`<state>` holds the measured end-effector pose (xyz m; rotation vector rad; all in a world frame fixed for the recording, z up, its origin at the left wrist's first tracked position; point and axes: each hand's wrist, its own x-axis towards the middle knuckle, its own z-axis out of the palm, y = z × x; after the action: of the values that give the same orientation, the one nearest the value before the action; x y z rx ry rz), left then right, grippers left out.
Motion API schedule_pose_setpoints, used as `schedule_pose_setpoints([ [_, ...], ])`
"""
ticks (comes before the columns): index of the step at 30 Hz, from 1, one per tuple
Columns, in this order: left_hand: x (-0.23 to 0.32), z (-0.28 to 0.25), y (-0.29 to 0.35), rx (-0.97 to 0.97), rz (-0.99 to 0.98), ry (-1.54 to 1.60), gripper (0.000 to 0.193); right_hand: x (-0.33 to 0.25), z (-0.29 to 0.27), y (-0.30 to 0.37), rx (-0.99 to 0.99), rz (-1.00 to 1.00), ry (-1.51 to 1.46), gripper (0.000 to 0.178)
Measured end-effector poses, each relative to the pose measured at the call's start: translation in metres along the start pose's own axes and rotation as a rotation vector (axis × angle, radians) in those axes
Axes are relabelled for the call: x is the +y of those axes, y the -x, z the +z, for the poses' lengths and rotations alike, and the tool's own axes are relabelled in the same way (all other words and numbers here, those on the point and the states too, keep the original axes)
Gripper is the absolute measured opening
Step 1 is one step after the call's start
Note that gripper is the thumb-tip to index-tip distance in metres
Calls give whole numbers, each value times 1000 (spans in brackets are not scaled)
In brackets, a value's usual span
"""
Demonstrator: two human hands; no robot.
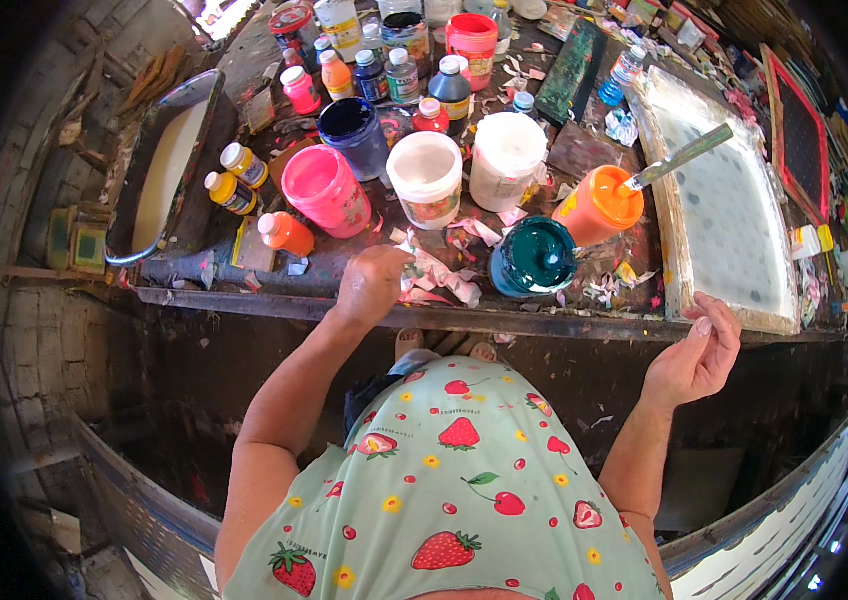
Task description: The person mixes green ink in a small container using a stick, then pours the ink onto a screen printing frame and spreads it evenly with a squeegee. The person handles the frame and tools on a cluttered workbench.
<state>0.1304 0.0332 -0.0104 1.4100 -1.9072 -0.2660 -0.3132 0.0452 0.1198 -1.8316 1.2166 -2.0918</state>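
while the left hand (374,285) curls with fingertips drawn together, clamped on what i cannot tell, a crumpled pink-and-white scrap (443,278) lies at its three o'clock in the head view. the right hand (696,358), fingers bent, thumb close by, is at the lower edge of a grey-spotted white panel in a rough wooden frame (729,225), toward two o'clock, contact unclear. round plastic paint tubs (506,170) stand toward twelve on a dark, stained table (594,322); a brick wall (54,345) is at nine.

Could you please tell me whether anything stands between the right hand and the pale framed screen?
Nothing visible does: the right hand overlaps the near-left corner of the pale framed screen in this view, though whether they touch is unclear.
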Motion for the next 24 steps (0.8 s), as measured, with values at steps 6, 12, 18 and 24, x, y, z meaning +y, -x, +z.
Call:
schedule_pose_setpoints([
  [6,20,-10,0,58,-75,-31,15,6,17,-7,-25,-22,-63,16],
  [12,46,-32,5,9,-78,-192,42,11,22,-5,-29,-13,-72,16],
  [18,60,-58,12,84,-156,341,74,11,20,-5,1,-2,-52,16],
  [24,86,-90,-20,180,-563,1615,79,9,16,0,18,-17,-42,16],
])
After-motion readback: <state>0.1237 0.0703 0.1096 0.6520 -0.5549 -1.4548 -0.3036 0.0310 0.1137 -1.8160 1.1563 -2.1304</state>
